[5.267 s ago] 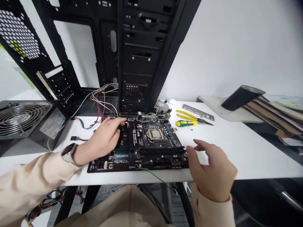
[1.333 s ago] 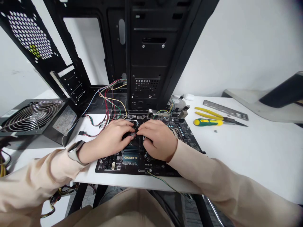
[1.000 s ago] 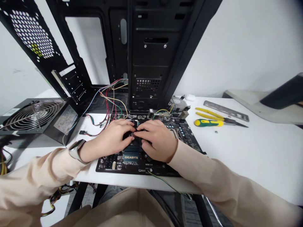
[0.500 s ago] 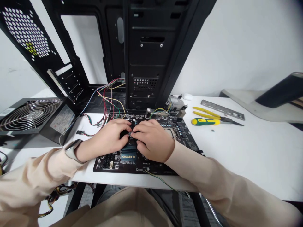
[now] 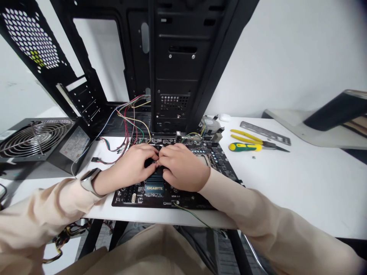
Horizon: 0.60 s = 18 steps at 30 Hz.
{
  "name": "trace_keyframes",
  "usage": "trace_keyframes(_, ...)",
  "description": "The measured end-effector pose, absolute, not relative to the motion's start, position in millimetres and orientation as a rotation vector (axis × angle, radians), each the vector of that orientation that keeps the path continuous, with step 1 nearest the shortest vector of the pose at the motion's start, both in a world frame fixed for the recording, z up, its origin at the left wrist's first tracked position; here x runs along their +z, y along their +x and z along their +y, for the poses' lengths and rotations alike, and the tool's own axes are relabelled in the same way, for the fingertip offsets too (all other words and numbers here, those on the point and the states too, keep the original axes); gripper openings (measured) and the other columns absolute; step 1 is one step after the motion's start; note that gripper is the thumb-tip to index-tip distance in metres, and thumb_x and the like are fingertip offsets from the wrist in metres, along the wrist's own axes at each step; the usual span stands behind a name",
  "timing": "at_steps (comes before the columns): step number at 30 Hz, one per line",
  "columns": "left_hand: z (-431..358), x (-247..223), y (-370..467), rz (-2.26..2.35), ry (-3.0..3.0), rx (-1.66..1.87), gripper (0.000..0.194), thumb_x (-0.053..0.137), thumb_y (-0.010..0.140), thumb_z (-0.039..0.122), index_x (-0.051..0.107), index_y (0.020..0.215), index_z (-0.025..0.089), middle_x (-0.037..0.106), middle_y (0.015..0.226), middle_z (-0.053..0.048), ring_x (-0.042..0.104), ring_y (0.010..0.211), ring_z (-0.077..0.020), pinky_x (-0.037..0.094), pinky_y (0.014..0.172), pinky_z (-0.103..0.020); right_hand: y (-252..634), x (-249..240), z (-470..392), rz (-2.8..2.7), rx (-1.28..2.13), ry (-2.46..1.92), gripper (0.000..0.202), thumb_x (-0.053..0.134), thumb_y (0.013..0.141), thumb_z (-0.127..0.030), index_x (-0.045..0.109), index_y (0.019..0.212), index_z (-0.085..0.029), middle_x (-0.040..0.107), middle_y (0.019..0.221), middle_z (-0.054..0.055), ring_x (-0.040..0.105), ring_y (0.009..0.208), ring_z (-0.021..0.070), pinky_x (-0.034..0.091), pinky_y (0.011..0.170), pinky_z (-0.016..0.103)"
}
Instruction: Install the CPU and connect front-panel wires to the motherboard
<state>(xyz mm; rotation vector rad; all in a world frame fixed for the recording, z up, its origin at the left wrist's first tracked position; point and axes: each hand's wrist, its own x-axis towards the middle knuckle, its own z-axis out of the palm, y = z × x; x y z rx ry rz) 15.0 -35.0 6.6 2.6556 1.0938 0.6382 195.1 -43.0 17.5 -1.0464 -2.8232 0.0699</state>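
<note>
A black Gigabyte motherboard (image 5: 183, 204) lies flat on the white table in front of me. Over its middle, just above the blue heatsink (image 5: 154, 187), the fingertips of my left hand (image 5: 136, 162) and my right hand (image 5: 185, 166) meet. Both hands are closed, thumbs and forefingers pinching at one small spot. A small round silver coin cell battery showed between them a moment earlier; the fingers now cover it. The CPU socket (image 5: 204, 159) sits to the right of my right hand, partly hidden by it.
Behind the board stands an open black computer case (image 5: 177, 80) with loose coloured wires (image 5: 126, 118). A power supply (image 5: 65, 145) is at the left. To the right lie yellow-handled pliers (image 5: 246, 136), a green and yellow screwdriver (image 5: 245, 147), an I/O shield (image 5: 265, 133) and a monitor stand (image 5: 315, 130).
My right fingers have moved slightly left and closed over the spot, hiding the silver disc seen before. My left hand has stayed nearly still. The whole view has shifted a little.
</note>
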Motion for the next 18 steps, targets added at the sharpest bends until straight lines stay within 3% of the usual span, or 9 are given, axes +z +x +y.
trace_keyframes(18,-35.2,7.3,16.4,1.081,2.638,0.634,0.011,0.053,0.078,0.013,0.064,0.079,0.014,0.067,0.086,-0.008,0.061,0.087,-0.0219,0.049,0.084,-0.037,192.1,19.2,-43.3,-2.842,0.054,-1.059,0.027,0.045,0.081,-0.017,0.066,0.096,-0.010,0.063,0.101,0.011,0.055,0.097,0.0242,0.035,0.088,0.041)
